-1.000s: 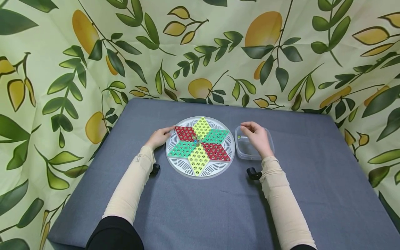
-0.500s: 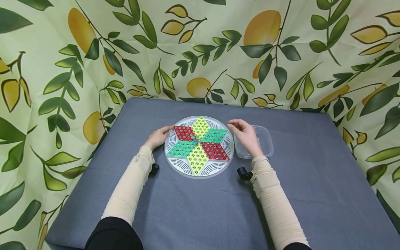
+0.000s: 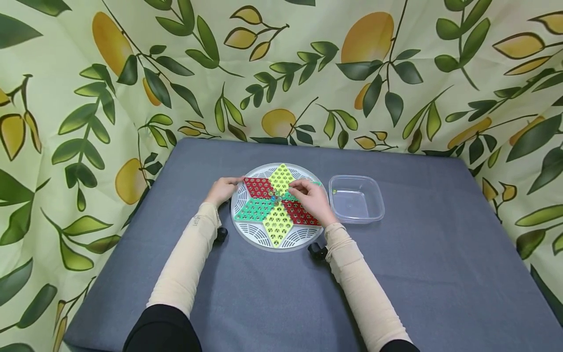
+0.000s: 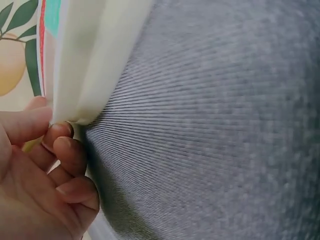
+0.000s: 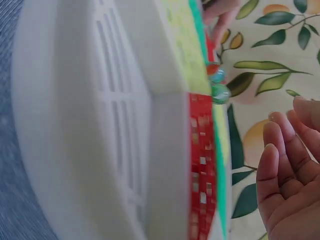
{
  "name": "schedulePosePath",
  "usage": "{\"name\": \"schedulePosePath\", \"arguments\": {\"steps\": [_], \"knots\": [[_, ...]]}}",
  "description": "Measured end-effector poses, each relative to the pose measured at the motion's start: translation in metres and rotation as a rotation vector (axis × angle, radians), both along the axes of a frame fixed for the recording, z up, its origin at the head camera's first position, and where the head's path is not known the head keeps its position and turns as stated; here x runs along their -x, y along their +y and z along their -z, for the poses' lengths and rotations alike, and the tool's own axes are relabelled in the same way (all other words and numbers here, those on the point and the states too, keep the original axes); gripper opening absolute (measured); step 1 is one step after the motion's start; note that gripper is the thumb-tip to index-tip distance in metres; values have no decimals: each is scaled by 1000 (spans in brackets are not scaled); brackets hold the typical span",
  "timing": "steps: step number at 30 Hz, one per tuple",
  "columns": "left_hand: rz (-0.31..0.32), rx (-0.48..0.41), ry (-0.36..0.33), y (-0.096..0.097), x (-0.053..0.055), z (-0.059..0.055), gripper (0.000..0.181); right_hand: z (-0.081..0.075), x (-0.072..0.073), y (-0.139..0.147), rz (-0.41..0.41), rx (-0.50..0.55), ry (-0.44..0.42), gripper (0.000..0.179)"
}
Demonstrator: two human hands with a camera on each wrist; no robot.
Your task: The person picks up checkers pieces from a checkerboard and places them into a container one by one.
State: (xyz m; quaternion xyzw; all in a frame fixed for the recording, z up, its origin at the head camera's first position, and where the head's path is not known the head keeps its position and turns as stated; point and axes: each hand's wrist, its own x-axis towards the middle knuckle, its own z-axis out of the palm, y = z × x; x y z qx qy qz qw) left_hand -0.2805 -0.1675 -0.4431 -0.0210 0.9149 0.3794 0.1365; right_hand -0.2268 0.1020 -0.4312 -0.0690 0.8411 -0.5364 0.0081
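A round white Chinese checkers board [image 3: 250, 231] with a red, green and yellow star lies on the table. Several glass marbles [image 3: 275, 199] sit at its centre; a green marble [image 5: 220, 93] shows in the right wrist view. My left hand [image 3: 220, 191] holds the board's left rim, thumb above and curled fingers [image 4: 71, 155] beneath. Over the right half of the board is my right hand [image 3: 313, 200], thumb and forefinger drawn together near the marbles. Its fingers [image 5: 268, 172] are bent, and I cannot tell whether a marble is between the tips.
Right of the board stands a clear plastic container [image 3: 357, 215] with a small yellow-green piece [image 3: 334, 192] at its left side. A grey cloth covers the table [image 3: 422, 254]. A leaf-and-fruit patterned curtain [image 3: 281, 29] hangs behind and at the sides.
My right hand has moved left from over the container to over the board, near the centre marbles, leaving the container in full view. My left hand stays at the rim.
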Motion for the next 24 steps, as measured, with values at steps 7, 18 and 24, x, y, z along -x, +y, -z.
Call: {"name": "schedulePosePath", "arguments": {"steps": [7,18,24], "knots": [[-31,-6,-46,2,3,-2,51,23,10,-12,-12,-54,-88,22],[16,-78,-142,0,13,-13,48,34,8,-19,13,-97,-112,22],[-9,-107,-188,-1,14,-9,44,34,7,-25,30,-176,-57,26]]}}
